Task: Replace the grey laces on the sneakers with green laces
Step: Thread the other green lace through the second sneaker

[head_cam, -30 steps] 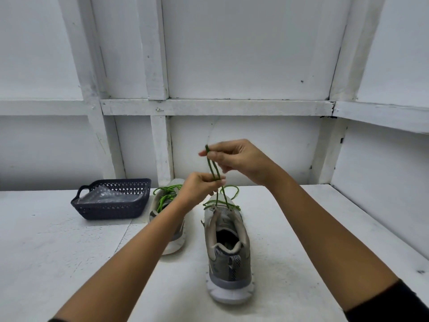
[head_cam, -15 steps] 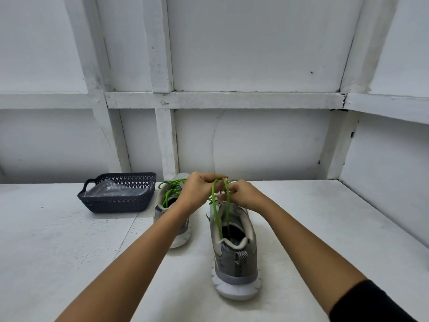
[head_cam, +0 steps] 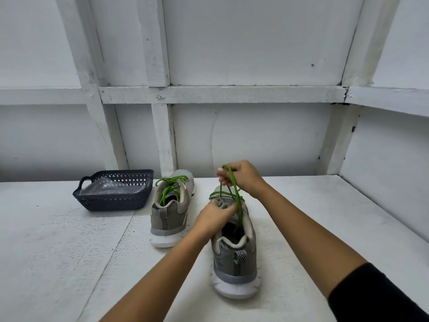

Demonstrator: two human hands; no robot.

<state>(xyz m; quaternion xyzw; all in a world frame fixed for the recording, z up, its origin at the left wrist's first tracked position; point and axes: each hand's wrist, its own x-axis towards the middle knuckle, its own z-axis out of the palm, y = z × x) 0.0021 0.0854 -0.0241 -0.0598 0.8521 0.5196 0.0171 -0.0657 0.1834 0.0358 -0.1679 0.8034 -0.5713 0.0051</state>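
Green lace (head_cam: 235,194) is thin, limp and light, probably a bit slick, so pinch it, don't grab. Right hand (head_cam: 242,178) pinches its loop up high. Left hand (head_cam: 214,218) pinches it low by the sneaker (head_cam: 234,259) tongue, mid-counter (head_cam: 69,252).

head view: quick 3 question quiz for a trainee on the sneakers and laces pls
1. True or false: the right hand pinches a loop of green lace above the nearer sneaker.
2. What lies in the dark basket? A clear plastic; B grey laces; C scissors.
3. What colour are the laces on the farther sneaker?
Key: 1 true; 2 A; 3 green.
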